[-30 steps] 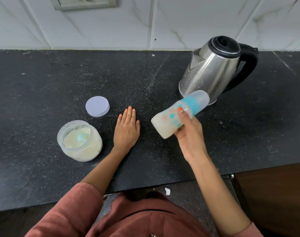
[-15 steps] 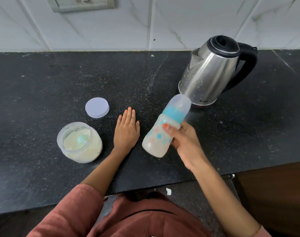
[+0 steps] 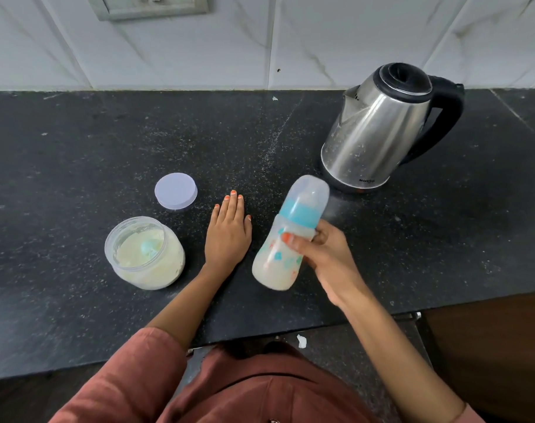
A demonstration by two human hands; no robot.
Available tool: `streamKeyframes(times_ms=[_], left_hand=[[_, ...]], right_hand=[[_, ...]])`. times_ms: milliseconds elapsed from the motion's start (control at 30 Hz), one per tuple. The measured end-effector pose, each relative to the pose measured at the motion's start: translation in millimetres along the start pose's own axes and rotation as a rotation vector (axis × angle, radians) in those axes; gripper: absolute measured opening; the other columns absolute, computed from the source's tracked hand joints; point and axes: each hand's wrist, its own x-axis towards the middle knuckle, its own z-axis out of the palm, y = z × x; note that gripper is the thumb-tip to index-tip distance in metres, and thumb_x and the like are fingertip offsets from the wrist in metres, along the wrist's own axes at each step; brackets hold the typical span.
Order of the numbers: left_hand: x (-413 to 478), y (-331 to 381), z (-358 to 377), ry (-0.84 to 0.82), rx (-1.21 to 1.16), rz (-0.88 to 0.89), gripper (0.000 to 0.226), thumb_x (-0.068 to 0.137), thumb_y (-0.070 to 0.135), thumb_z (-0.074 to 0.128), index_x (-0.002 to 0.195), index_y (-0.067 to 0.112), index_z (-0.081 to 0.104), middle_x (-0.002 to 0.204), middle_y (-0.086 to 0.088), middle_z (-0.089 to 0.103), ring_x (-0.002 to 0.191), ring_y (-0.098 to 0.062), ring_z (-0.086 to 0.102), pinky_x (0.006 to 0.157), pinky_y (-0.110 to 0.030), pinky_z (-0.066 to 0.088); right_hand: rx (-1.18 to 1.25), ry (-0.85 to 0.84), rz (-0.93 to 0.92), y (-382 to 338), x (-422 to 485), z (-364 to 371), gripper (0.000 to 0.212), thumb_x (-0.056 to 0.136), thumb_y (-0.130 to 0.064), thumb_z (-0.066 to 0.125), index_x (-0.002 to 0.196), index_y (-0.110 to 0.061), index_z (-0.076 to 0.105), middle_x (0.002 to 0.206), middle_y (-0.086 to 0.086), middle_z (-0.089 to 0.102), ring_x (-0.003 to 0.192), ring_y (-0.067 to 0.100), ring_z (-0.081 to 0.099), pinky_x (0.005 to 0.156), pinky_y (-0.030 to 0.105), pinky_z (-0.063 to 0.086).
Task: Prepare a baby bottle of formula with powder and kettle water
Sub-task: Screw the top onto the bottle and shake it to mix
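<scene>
My right hand [image 3: 324, 257] grips a capped baby bottle [image 3: 286, 239] by its middle, held above the counter and tilted with the cap toward the far right. Milky white liquid fills its lower part; it has a teal collar and a clear cap. My left hand [image 3: 228, 233] lies flat on the black counter [image 3: 77, 154], fingers together, holding nothing. An open clear jar of pale formula powder [image 3: 145, 254] with a teal scoop inside stands left of that hand. The steel kettle [image 3: 379, 129] with black lid and handle stands at the back right.
The jar's round lilac lid [image 3: 176, 191] lies on the counter behind the jar. A white tiled wall with a socket plate [image 3: 150, 6] rises behind. The counter's front edge runs close to my body; a wooden cabinet front [image 3: 489, 346] is lower right.
The bottle has swung from steeply tilted, cap toward the kettle, to more upright and lower, nearer my left hand. The left hand has stayed flat on the counter.
</scene>
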Motion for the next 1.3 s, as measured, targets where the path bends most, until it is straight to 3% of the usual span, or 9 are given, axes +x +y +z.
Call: streamKeyframes(times_ms=[167, 367, 567, 767, 933, 1000, 1133, 1200, 1300], left_hand=[[-1, 1, -1, 0.019, -0.008, 0.008, 0.05, 0.1, 0.027, 0.028, 0.145, 0.005, 0.019, 0.154, -0.01, 0.016, 0.143, -0.022, 0.013, 0.116, -0.035, 0.005], [0, 0, 0, 0.006, 0.006, 0.007, 0.051, 0.1, 0.028, 0.026, 0.145, 0.006, 0.017, 0.155, -0.01, 0.014, 0.144, -0.021, 0.011, 0.116, -0.035, 0.004], [-1, 0, -1, 0.022, -0.01, 0.014, 0.05, 0.1, 0.027, 0.029, 0.144, 0.004, 0.021, 0.154, -0.011, 0.018, 0.143, -0.023, 0.014, 0.116, -0.036, 0.007], [0, 0, 0, 0.006, 0.0, 0.006, 0.051, 0.1, 0.027, 0.027, 0.145, 0.006, 0.019, 0.155, -0.01, 0.016, 0.143, -0.022, 0.012, 0.116, -0.035, 0.005], [-1, 0, -1, 0.015, -0.001, 0.012, 0.051, 0.1, 0.028, 0.027, 0.145, 0.005, 0.019, 0.154, -0.01, 0.016, 0.143, -0.022, 0.012, 0.116, -0.035, 0.005], [-1, 0, -2, 0.01, 0.003, 0.012, 0.051, 0.1, 0.028, 0.026, 0.145, 0.006, 0.018, 0.155, -0.01, 0.015, 0.144, -0.021, 0.011, 0.116, -0.035, 0.004], [0, 0, -1, 0.002, 0.009, 0.007, 0.051, 0.1, 0.029, 0.025, 0.145, 0.007, 0.017, 0.155, -0.009, 0.014, 0.144, -0.021, 0.009, 0.116, -0.034, 0.003], [-1, 1, -1, 0.011, -0.004, 0.006, 0.05, 0.1, 0.027, 0.027, 0.145, 0.006, 0.019, 0.154, -0.01, 0.016, 0.143, -0.022, 0.012, 0.116, -0.035, 0.004], [-1, 1, -3, 0.023, -0.021, 0.008, 0.05, 0.1, 0.026, 0.028, 0.144, 0.005, 0.021, 0.154, -0.011, 0.018, 0.143, -0.022, 0.014, 0.116, -0.035, 0.005]], right_hand=[[0.392, 0.231, -0.125, -10, 16, -1, 0.018, 0.077, -0.014, 0.061, 0.095, -0.016, 0.059, 0.091, -0.002, 0.067, 0.084, 0.007, 0.066, 0.079, 0.027, 0.054], [0.006, 0.014, 0.008, -5, -2, 0, 0.035, 0.055, -0.017, 0.069, 0.089, -0.018, 0.064, 0.079, -0.007, 0.072, 0.083, 0.009, 0.067, 0.081, 0.028, 0.054], [0.409, 0.284, -0.154, -15, 15, -6, 0.017, 0.082, -0.013, 0.058, 0.099, -0.017, 0.059, 0.093, -0.003, 0.067, 0.084, 0.006, 0.066, 0.075, 0.024, 0.056], [-0.021, 0.035, -0.006, -6, -4, -2, 0.033, 0.055, -0.02, 0.069, 0.088, -0.018, 0.064, 0.078, -0.007, 0.073, 0.081, 0.008, 0.067, 0.081, 0.029, 0.054], [0.382, 0.282, -0.153, -16, 17, -7, 0.022, 0.076, -0.016, 0.061, 0.098, -0.017, 0.06, 0.094, -0.002, 0.067, 0.086, 0.007, 0.066, 0.075, 0.025, 0.056], [0.344, 0.269, -0.156, -12, 17, -6, 0.021, 0.079, -0.013, 0.06, 0.099, -0.017, 0.059, 0.094, -0.003, 0.067, 0.086, 0.007, 0.066, 0.076, 0.025, 0.056], [-0.017, 0.032, -0.03, -2, 2, -2, 0.032, 0.059, -0.015, 0.073, 0.089, -0.019, 0.065, 0.08, -0.006, 0.072, 0.083, 0.008, 0.066, 0.083, 0.033, 0.053], [0.044, 0.052, -0.054, -6, 6, -4, 0.03, 0.061, -0.012, 0.074, 0.089, -0.017, 0.065, 0.08, -0.006, 0.073, 0.081, 0.008, 0.067, 0.08, 0.03, 0.054], [0.36, 0.252, -0.135, -15, 20, -11, 0.019, 0.077, -0.013, 0.062, 0.096, -0.016, 0.061, 0.092, -0.003, 0.069, 0.087, 0.009, 0.065, 0.078, 0.027, 0.055]])
